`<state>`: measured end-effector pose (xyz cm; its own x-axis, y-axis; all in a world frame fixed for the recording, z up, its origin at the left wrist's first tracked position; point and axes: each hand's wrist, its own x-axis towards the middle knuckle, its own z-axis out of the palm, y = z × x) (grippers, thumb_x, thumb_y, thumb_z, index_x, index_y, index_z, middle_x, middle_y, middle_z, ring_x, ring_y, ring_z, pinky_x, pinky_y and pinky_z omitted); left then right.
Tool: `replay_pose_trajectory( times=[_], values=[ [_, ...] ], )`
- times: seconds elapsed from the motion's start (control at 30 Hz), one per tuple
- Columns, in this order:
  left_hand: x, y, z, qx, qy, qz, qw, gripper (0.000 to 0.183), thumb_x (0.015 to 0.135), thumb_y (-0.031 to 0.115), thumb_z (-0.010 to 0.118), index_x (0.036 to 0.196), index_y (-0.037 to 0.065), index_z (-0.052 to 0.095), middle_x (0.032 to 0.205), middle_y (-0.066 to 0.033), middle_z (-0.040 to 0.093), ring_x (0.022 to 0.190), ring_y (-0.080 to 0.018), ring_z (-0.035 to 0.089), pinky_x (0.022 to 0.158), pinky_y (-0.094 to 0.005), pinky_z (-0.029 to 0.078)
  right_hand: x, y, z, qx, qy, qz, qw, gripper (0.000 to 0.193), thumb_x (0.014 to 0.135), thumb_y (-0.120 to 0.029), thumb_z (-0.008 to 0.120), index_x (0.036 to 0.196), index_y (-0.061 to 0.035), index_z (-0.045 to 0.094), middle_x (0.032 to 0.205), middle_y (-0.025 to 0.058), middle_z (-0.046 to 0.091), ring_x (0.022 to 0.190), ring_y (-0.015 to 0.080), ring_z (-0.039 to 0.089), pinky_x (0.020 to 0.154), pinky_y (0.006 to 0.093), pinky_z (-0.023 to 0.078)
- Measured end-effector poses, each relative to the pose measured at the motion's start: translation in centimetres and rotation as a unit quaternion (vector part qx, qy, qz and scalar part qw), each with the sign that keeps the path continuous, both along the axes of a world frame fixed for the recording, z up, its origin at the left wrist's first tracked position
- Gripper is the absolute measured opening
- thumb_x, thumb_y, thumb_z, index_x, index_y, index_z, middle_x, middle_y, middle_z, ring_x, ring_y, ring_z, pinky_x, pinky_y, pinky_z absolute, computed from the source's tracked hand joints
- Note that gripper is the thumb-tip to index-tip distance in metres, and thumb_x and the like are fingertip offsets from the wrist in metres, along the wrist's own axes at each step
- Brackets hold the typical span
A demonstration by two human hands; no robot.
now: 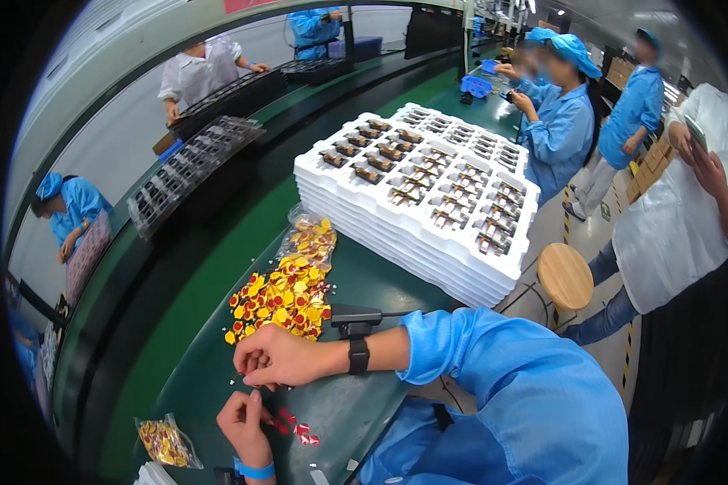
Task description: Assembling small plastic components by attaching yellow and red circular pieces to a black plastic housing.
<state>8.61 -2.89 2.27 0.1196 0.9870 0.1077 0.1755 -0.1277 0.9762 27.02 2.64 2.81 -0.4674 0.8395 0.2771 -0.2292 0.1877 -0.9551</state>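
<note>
Over the green work surface (364, 404), my right hand (277, 356) has its fingers pinched together, with a tiny dark piece partly showing at the tips. My left hand (244, 426) is just below it, thumb and fingers curled together; what they hold, if anything, is hidden. Red-and-white flat pieces (303, 432) lie beside the left hand. Just beyond the right hand spreads a heap of small yellow and red pieces (287, 295). A clear bag (311, 238) with more of them lies at the heap's far end.
Stacked white foam trays (404, 230) carrying small electronic parts stand behind the heap. A black device (356, 315) sits near my right wrist. Another filled bag (168, 442) lies at lower left. A conveyor (162, 267) runs along the left. A wooden stool (565, 276) and co-workers are to the right.
</note>
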Motion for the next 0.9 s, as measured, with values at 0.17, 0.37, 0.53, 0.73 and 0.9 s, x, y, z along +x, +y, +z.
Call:
replay_pose_trajectory(
  times=[0.17, 0.37, 0.53, 0.73, 0.9],
  values=[
    [0.5, -0.4, 0.1, 0.058, 0.076, -0.009, 0.995, 0.016, 0.095, 0.011, 0.062, 0.083, 0.0, 0.059, 0.067, 0.0017, 0.055, 0.055, -0.0036, 0.048, 0.05, -0.0197, 0.035, -0.1, 0.2, -0.3, -0.063, 0.01, 0.063, 0.996, 0.012, 0.088, 0.0, 0.064, 0.085, 0.0024, 0.053, 0.07, 0.0084, 0.064, 0.056, 0.0118, 0.065, 0.05, 0.0232, 0.051],
    [-0.2, -0.2, -0.5, 0.098, 0.114, -0.013, 0.989, 0.013, 0.096, 0.009, 0.061, 0.088, -0.001, 0.061, 0.069, 0.0003, 0.058, 0.057, -0.0039, 0.049, 0.051, -0.02, 0.036, -0.2, -0.5, -0.2, -0.015, -0.046, 0.053, 0.997, 0.012, 0.092, -0.005, 0.062, 0.086, 0.0016, 0.054, 0.07, 0.0075, 0.064, 0.057, 0.0111, 0.064, 0.051, 0.0239, 0.051],
    [0.2, -0.6, 0.7, 0.109, 0.086, 0.027, 0.99, 0.015, 0.098, 0.011, 0.06, 0.089, -0.001, 0.061, 0.068, -0.0006, 0.058, 0.057, -0.0052, 0.052, 0.052, -0.0208, 0.039, 0.1, -0.5, 0.5, 0.052, -0.115, 0.017, 0.992, 0.016, 0.094, -0.01, 0.06, 0.083, -0.0001, 0.056, 0.065, 0.0055, 0.062, 0.055, 0.0098, 0.062, 0.052, 0.0233, 0.049],
    [-0.3, -0.7, 0.1, 0.137, 0.064, 0.053, 0.987, 0.012, 0.098, 0.009, 0.058, 0.094, -0.002, 0.06, 0.07, -0.0024, 0.058, 0.061, -0.006, 0.054, 0.054, -0.0216, 0.043, -0.1, -0.4, 1.2, -0.124, -0.098, 0.114, 0.981, 0.029, 0.1, -0.018, 0.054, 0.079, 0.0012, 0.06, 0.062, 0.0078, 0.062, 0.046, 0.0118, 0.06, 0.041, 0.0221, 0.044],
    [0.1, -0.9, 0.3, 0.217, 0.163, 0.045, 0.962, 0.009, 0.097, 0.007, 0.058, 0.097, -0.002, 0.058, 0.071, -0.0038, 0.058, 0.063, -0.0077, 0.055, 0.057, -0.0233, 0.044, 0.4, -0.1, 0.5, -0.234, -0.014, 0.168, 0.958, 0.03, 0.1, -0.018, 0.054, 0.08, 0.0042, 0.061, 0.062, 0.0115, 0.063, 0.042, 0.0144, 0.059, 0.038, 0.0209, 0.044]
  ],
)
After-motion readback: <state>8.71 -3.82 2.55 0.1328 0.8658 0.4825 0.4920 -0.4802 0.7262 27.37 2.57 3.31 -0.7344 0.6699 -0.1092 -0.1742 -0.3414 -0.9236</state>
